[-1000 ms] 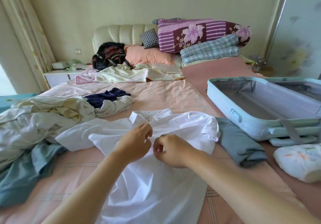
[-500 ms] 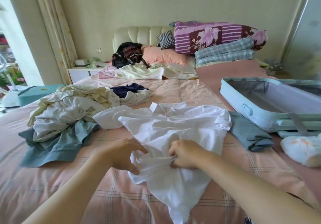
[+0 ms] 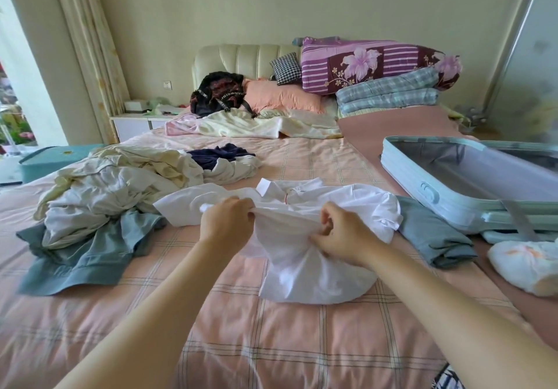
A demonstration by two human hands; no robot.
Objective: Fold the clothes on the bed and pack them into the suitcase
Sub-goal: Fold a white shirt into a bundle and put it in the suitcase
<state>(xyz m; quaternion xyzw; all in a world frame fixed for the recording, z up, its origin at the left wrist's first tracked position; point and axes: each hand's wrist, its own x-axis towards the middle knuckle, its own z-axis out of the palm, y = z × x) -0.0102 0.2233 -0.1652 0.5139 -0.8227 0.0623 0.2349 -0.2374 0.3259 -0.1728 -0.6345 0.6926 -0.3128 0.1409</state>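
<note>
A white collared shirt (image 3: pixel 305 271) lies on the pink checked bed (image 3: pixel 229 337), its collar pointing away from me. My left hand (image 3: pixel 225 222) and my right hand (image 3: pixel 344 237) each pinch the lower edge of the shirt, lifted and doubled back toward the collar. A light blue suitcase (image 3: pixel 428 189) lies open on the right of the bed, its near half showing a grey lining and no clothes. A heap of cream, white and grey-blue clothes (image 3: pixel 105 204) sits to the left. A folded grey-blue garment (image 3: pixel 434 237) lies between shirt and suitcase.
A white bundle with orange marks (image 3: pixel 525 264) lies at the right edge below the suitcase. A dark navy garment (image 3: pixel 220 154) lies further up. Pillows, a folded purple quilt (image 3: pixel 371 62) and a black bag (image 3: pixel 219 92) crowd the headboard. A nightstand (image 3: pixel 136 121) and curtain stand left.
Both hands went from the shirt's chest down to its hem, gripped it, and have now drawn the hem up toward the collar, folding the shirt's lower part over.
</note>
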